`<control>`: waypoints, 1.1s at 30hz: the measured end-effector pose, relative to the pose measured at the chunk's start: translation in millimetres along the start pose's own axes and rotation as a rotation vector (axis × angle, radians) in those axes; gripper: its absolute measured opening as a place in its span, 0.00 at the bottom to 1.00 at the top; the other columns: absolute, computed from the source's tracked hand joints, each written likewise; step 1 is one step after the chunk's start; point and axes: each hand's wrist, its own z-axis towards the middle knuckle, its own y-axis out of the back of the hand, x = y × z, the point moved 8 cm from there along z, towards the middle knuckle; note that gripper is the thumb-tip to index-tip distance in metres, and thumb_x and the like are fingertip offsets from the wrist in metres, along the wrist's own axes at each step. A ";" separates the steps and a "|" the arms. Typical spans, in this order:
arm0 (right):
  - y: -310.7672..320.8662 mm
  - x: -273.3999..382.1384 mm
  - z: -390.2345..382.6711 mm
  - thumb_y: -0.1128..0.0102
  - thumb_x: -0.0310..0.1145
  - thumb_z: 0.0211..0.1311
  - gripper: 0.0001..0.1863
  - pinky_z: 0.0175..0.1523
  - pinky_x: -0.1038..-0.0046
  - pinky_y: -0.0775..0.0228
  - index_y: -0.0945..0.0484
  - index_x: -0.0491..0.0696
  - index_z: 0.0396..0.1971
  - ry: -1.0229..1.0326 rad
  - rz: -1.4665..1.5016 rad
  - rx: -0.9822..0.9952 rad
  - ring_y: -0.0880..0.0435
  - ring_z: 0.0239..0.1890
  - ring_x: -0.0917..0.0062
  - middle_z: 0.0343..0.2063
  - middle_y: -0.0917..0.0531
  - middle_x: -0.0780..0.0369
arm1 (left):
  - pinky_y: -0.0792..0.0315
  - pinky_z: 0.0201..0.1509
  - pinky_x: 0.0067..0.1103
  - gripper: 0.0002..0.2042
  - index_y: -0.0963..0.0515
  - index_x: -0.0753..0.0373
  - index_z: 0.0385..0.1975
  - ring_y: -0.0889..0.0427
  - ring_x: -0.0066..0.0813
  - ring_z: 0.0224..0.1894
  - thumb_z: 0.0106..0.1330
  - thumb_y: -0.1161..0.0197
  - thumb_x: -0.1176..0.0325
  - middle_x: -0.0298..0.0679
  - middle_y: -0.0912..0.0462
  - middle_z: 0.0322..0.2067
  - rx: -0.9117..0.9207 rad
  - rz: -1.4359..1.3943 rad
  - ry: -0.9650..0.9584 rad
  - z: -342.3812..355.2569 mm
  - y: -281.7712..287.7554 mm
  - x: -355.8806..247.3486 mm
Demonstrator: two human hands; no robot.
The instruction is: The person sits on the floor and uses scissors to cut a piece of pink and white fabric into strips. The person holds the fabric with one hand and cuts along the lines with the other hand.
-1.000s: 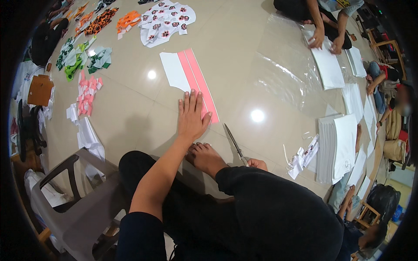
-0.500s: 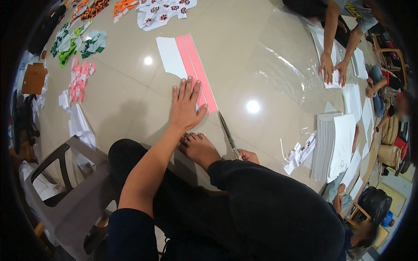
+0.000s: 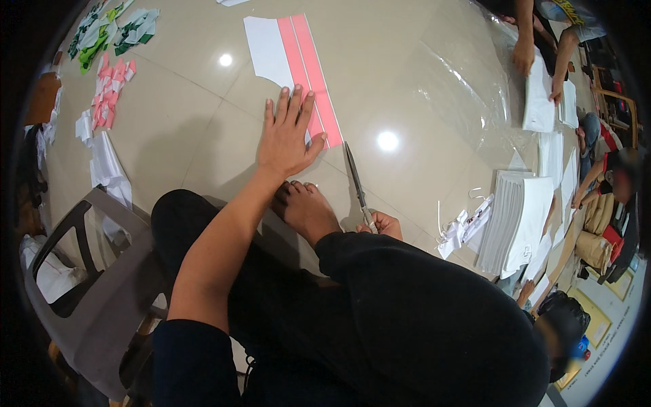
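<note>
My left hand (image 3: 288, 132) lies flat with fingers spread on the lower part of a white and pink fabric piece (image 3: 302, 57). The piece rests flat on the tiled floor, its pink bands running along the right side. A pair of scissors (image 3: 356, 180) is gripped in my right hand (image 3: 382, 225), which is partly hidden behind my raised knee. The blades look closed, or nearly so, and their tip is beside the lower right corner of the fabric. My bare foot (image 3: 308, 210) is on the floor between the two hands.
A grey plastic chair (image 3: 102, 298) stands at left. Pink scraps (image 3: 110, 88), green scraps (image 3: 102, 34) and white cloth (image 3: 112, 166) lie beyond it. Rightward are a stack of white fabric (image 3: 508, 217), a clear plastic sheet (image 3: 461, 95) and a co-worker's hands (image 3: 525, 57) on folded white cloth.
The view has shifted, so most floor things sit higher in it. My left hand stays on the fabric and my right keeps the scissors. The co-worker's hands have moved apart over the white cloth.
</note>
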 end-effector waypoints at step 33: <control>43.7 -30.2 -32.5 0.24 0.25 0.69 0.13 0.36 0.77 0.32 0.23 0.47 0.28 -0.255 0.374 -0.148 0.25 0.30 0.88 0.26 0.19 0.71 | 0.55 0.88 0.60 0.46 0.44 0.56 0.88 0.47 0.61 0.88 0.76 0.40 0.38 0.51 0.46 0.87 0.009 -0.049 0.033 -0.5 2.9 4.1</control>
